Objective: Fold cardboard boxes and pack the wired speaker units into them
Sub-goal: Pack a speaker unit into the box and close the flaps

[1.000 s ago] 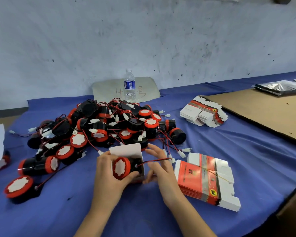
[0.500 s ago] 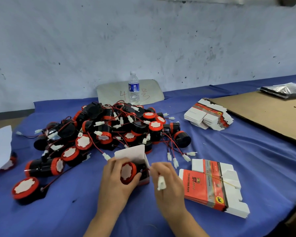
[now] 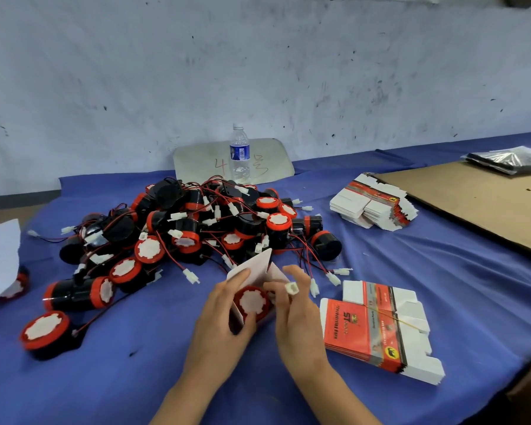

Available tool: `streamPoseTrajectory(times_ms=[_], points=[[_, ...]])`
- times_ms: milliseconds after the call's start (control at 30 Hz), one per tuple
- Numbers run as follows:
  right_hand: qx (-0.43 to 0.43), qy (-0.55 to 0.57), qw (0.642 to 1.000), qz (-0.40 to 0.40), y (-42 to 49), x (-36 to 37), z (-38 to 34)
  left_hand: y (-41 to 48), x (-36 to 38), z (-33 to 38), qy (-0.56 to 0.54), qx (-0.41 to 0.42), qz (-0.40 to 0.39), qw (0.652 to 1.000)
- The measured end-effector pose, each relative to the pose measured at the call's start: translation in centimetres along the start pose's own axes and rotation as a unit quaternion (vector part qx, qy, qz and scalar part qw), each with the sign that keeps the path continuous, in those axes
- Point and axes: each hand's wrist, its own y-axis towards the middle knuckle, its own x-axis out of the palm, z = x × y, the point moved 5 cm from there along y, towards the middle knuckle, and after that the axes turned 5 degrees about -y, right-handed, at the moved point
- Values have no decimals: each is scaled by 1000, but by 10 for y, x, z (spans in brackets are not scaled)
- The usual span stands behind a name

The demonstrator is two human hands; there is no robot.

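On blue cloth: left hand grips box, half hidden.
Right hand: fingers pinch white connector.
Behind: tangled speaker heap.

Wall: pale grey plaster wall, fills the upper half of the frame; scuffed, with dark flecks and smudges all over.
Skirting: dark band along the wall foot, left middle.
Floor: brownish floor strip, left edge, just below the band.
Desk: desk under a creased blue cloth; spans the lower half, back edge against the wall.
Panel: grey rounded panel leaning on the wall, centre; red "4" marked on it.
Cardboard: brown sheet flat on the desk, right middle.
Light: even, soft, with short faint shadows.
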Motion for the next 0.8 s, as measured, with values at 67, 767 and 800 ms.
streamPoseTrajectory(times_ms=[67,767,800], points=[[9,-13,1000,-9,1,1,0,0,1,2,-5,13,-9,1000],[3,-114,987,-116,2,11,11,3,1,-3,63,-3,9,998],[-10,-94,992,-88,1,9,7,5,0,-3,63,-9,13,998]])
